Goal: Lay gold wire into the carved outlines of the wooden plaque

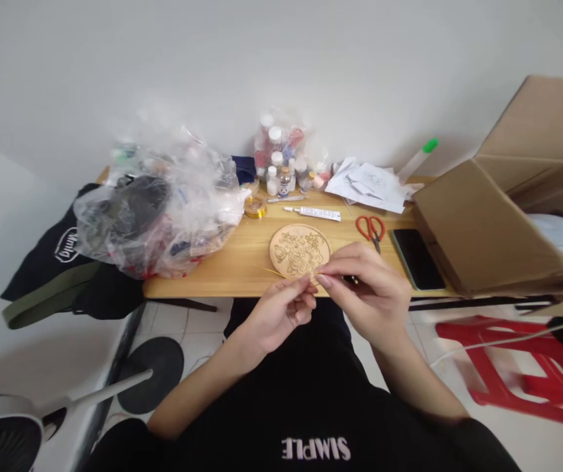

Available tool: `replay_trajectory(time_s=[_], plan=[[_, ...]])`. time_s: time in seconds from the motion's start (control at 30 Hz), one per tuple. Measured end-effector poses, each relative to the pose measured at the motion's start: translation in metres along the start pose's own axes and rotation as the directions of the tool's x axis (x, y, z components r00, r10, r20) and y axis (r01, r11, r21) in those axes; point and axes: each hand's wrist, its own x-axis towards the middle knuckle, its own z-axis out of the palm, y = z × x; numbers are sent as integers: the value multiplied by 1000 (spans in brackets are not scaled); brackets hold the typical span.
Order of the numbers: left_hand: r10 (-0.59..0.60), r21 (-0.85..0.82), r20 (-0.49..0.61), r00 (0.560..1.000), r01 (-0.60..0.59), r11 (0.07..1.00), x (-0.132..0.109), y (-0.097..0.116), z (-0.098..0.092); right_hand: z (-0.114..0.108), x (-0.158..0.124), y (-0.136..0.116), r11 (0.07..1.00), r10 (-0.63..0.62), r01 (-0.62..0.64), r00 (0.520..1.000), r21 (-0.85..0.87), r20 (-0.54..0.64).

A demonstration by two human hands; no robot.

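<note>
A round wooden disc (297,248) with a gold wire pattern lies near the front edge of the wooden table (222,269). Just in front of it my left hand (281,316) and my right hand (367,292) meet, fingertips pinched together. A thin gold wire (272,271) runs left from the left fingertips. A dark tool tip (352,280) shows in my right hand's grip; what it is stays unclear.
Red scissors (371,229), a glue tube (313,212), a gold wire spool (255,207) and small bottles (281,164) lie behind the disc. A phone (416,257) and a cardboard box (487,223) sit right, a full plastic bag (153,203) left. A red stool (522,367) stands below.
</note>
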Motion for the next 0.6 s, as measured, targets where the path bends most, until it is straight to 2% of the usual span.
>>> replay_trajectory(time_s=[0.07, 0.1, 0.17, 0.2, 0.23, 0.33, 0.37, 0.43, 0.47, 0.53, 0.6], plan=[[-78, 39, 106, 991, 74, 996, -6, -4, 2, -3, 3, -5, 998, 5, -7, 1000, -62, -30], [-141, 81, 194, 971, 128, 989, -8, -5, 2, -5, 5, -8, 995, 21, -25, 999, -92, -43], [-262, 210, 379, 887, 193, 958, -15, 0, 2, -10, 10, -12, 988, 44, -52, 997, -146, -60], [-293, 280, 448, 844, 179, 943, -19, 7, 2, -13, 13, -14, 984, 45, -55, 997, -171, -60], [-280, 334, 484, 829, 121, 935, -24, 15, 3, -16, 16, -16, 980, 37, -46, 998, -192, -51], [-187, 431, 548, 815, -84, 898, -39, 51, 8, -24, 29, -22, 970, -29, 27, 1000, -240, -3], [-124, 427, 549, 826, -150, 892, -43, 63, 11, -25, 33, -24, 965, -59, 59, 998, -254, 8], [109, 426, 469, 877, -332, 841, -45, 82, 19, -27, 39, -25, 952, -124, 124, 992, -279, 17], [234, 461, 402, 885, -417, 783, -43, 89, 24, -28, 41, -25, 945, -149, 148, 989, -291, 19], [431, 547, 288, 855, -516, 659, -35, 96, 32, -27, 43, -23, 932, -181, 179, 983, -315, 23], [512, 599, 245, 823, -544, 588, -24, 97, 38, -27, 43, -19, 915, -204, 205, 978, -347, 40]])
